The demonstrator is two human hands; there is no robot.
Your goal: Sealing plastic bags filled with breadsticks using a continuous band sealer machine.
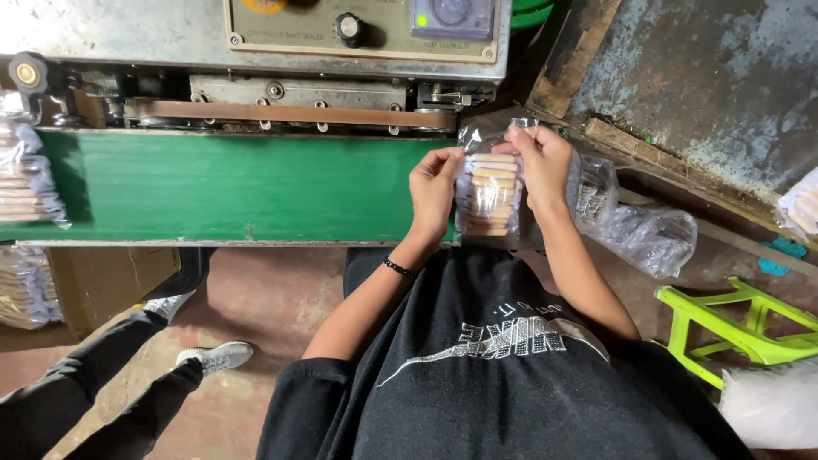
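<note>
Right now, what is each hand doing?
Left hand: closed on the clear bag of biscuits.
Right hand: closed on the same bag's top.

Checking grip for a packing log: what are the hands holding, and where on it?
Both hands, left hand and right hand, hold one clear bag of biscuits, pinching its upper side edges near the open top.

hands [490, 175] gripping biscuit bag [488, 194], green conveyor [230, 187]
</note>
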